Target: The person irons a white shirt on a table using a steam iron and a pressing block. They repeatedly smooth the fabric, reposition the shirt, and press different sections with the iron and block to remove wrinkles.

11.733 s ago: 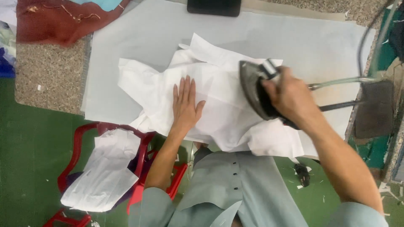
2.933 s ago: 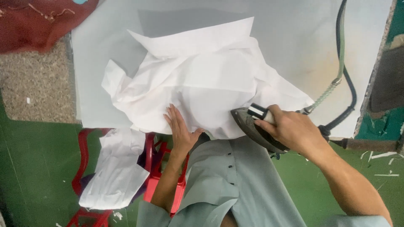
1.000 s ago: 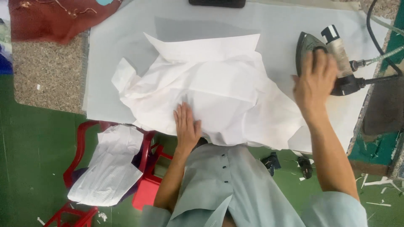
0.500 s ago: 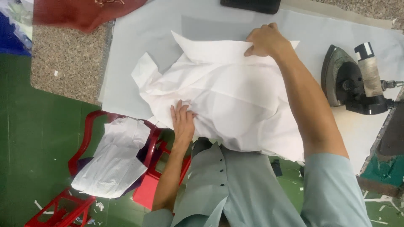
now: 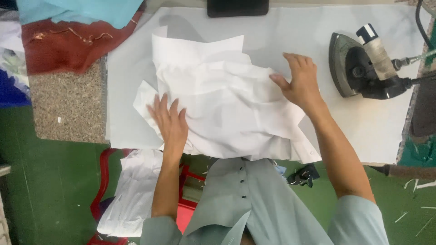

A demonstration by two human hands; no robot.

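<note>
White cotton-like cloth lies under both of your palms. Your left hand [image 5: 170, 123] rests flat with the fingers spread wide on the near-left part of the white garment [image 5: 227, 106], gripping nothing. Your right hand [image 5: 299, 81] is open too, fingers together and thumb out, pressing on the garment's right edge. To smooth it well, keep both palms flat and draw them apart so the rumpled folds between them lie out, rather than pinching the cloth into new creases.

Most of the garment sits between your hands and reaches to the far side of them, its near edge hanging just over the table's near rim. It lies on a pale grey ironing sheet [image 5: 363, 122]. Well to the right of your right hand, a dark steam iron [image 5: 363, 68] rests on that sheet, apart from the garment. Far left lies red fabric [image 5: 68, 45] with blue fabric [image 5: 91, 9] over it. Near left, below the table, more white cloth [image 5: 129, 195] drapes a red plastic chair [image 5: 102, 181].
</note>
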